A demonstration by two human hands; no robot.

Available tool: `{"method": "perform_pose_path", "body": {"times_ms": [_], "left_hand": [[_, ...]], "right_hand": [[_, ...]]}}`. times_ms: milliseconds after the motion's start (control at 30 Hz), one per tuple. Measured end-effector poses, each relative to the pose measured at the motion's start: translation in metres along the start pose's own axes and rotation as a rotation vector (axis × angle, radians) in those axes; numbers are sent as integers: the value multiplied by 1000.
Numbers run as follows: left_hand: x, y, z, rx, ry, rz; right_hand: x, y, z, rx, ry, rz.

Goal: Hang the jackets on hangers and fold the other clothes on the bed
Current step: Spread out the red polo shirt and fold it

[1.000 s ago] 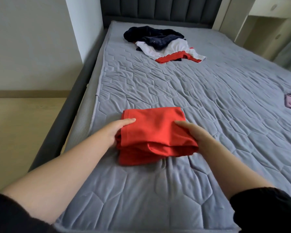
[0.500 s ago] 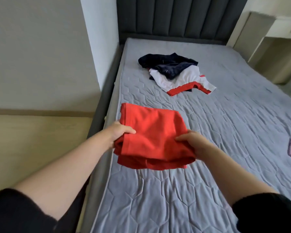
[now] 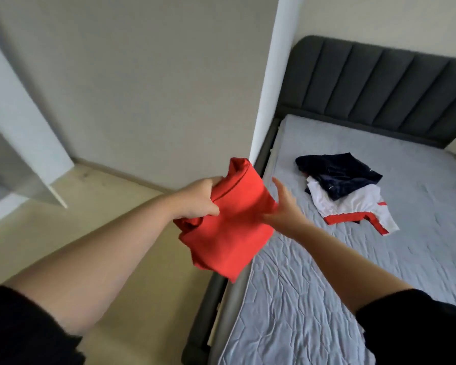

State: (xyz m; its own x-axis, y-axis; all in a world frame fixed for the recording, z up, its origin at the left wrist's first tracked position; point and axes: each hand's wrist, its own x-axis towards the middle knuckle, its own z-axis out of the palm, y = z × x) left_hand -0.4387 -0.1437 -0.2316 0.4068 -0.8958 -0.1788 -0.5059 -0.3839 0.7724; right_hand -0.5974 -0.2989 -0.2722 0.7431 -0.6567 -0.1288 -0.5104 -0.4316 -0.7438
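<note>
I have the folded red garment (image 3: 229,233) up in the air, off the bed (image 3: 327,299), hanging over the bed's left edge and the floor (image 3: 95,214) beside it. My left hand (image 3: 195,200) grips it by its upper left part, fingers curled into the cloth, and the bundle sags below that hand with one corner pointing down. My right hand (image 3: 284,213) is just right of the garment, its fingers spread wide and straight. Its thumb side meets the red cloth, though I cannot tell whether it presses or only brushes it. Beyond the right hand, farther up the mattress, lie a crumpled navy garment (image 3: 340,175) and, partly under it, a white garment with red trim (image 3: 353,209), well apart from both hands. The dark padded headboard (image 3: 379,90) stands behind them. Black sleeves (image 3: 24,327) cover both arms nearest me.
</note>
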Motion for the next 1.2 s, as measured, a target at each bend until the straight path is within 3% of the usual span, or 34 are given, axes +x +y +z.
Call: {"method": "perform_pose_path", "body": {"times_ms": [133,333,467,667,867,1033,1200], "left_hand": [[-65,-15,-115,52,36,-48],[-171,-88,-240,5,260,-243],[-228,-129,-298,-105,453,-326],[-280,-192,-392,-81,573,-420],[-300,-272,-527,78,606,-607],[-309,-328,-655,-140,646,-681],[-337,-385,-758,-259,478,-717]], "right_hand": [[16,-129,30,55,-379,-170],[26,-278,115,-100,-441,-358],[28,-359,172,5,-561,-416],[58,-472,261,69,-778,-434],[123,-598,356,138,-983,-445],[199,-721,422,188,-1037,-486],[257,-839,497,139,-1049,-589]]}}
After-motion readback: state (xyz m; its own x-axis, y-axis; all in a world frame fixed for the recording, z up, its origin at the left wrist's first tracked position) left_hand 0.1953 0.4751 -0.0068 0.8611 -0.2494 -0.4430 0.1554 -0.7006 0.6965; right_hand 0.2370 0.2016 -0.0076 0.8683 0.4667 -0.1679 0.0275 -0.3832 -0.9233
